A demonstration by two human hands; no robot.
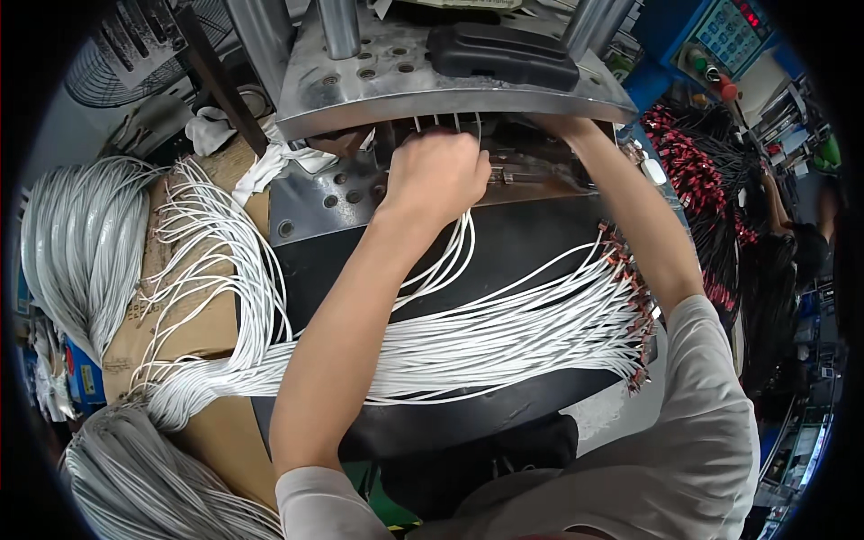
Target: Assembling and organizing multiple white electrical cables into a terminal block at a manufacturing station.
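My left hand is closed in a fist at the front opening of a metal press, around a few white cables. Below the fist the cables hang in a loop toward the bench; thin strands also show above it, under the press's upper plate. My right forearm reaches in from the right beneath that plate, which hides the fingers of my right hand. Just right of my left hand are metal mould parts. A wide bundle of white cables with reddish-brown ends lies across the black bench in front.
Coiled grey cables sit at the left on cardboard, with another grey bundle nearer. Steel columns rise from the plate, which carries a black object. A blue control box and red-tipped black cables are at right.
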